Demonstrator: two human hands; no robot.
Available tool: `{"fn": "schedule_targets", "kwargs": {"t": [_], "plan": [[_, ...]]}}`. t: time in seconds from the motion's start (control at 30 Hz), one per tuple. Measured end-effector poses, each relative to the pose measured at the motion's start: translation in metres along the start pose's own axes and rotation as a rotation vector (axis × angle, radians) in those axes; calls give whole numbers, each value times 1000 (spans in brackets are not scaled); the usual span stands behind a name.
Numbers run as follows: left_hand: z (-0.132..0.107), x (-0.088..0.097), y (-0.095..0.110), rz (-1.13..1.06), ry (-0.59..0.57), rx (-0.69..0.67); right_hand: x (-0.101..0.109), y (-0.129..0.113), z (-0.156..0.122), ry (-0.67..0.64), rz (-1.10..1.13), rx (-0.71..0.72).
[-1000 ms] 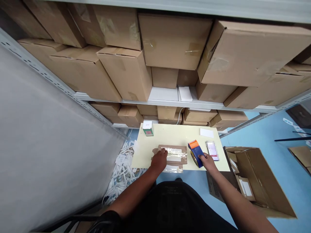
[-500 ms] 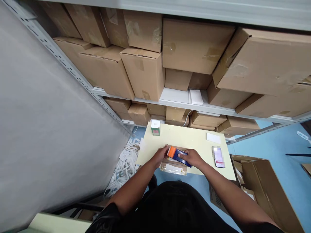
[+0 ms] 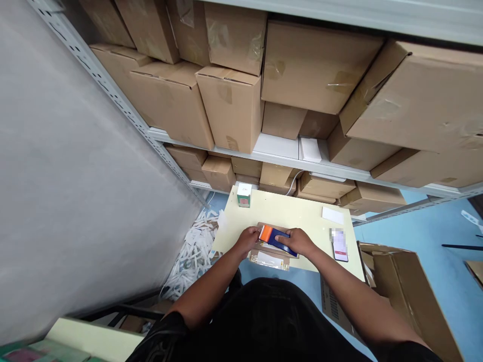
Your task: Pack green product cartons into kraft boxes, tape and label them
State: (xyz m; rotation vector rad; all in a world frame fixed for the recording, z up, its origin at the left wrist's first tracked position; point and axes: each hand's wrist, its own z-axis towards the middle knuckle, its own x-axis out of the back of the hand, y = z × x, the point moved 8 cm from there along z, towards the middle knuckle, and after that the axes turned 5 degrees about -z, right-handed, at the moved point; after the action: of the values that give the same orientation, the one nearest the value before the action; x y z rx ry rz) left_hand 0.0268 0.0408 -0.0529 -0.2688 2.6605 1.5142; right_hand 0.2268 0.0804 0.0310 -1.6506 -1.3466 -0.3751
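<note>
A small dark blue and orange box [image 3: 272, 238] lies tilted in front of me, its orange end to the left. My right hand [image 3: 300, 241] grips the blue end, thumb on top. At the orange end, the bent fingers of my left hand [image 3: 249, 238] are closed at its pale edge; the fingertips are partly hidden. Beneath the box is a piece of brown cardboard packaging [image 3: 267, 227]. Clear tape and a white label [image 3: 269, 260] show on its near side, at the table's front edge.
On the pale yellow table [image 3: 290, 208] stand a green and white box [image 3: 244, 195], a white card [image 3: 332, 215] and a phone [image 3: 339, 245]. Shelves of cartons [image 3: 230, 110] rise behind. White paper strips [image 3: 194, 246] cover the floor at left; an open carton [image 3: 407, 291] stands at right.
The view has shifted slightly. Both hands stay at the blue and orange box, which has barely moved; a little more of the cardboard shows behind it.
</note>
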Motion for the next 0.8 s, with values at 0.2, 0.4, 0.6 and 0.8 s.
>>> {"fn": "schedule_targets", "kwargs": {"t": [0.2, 0.4, 0.6, 0.8], "plan": [[1, 14, -12, 12, 143, -12, 11, -6, 4, -58, -144, -7], [6, 55, -25, 64, 292, -17, 23, 12, 1, -66, -205, -55], [6, 53, -52, 268, 268, -13, 16, 20, 2, -56, -237, -63], [4, 10, -61, 395, 115, -112, 13, 23, 2, -58, -217, -49]]}}
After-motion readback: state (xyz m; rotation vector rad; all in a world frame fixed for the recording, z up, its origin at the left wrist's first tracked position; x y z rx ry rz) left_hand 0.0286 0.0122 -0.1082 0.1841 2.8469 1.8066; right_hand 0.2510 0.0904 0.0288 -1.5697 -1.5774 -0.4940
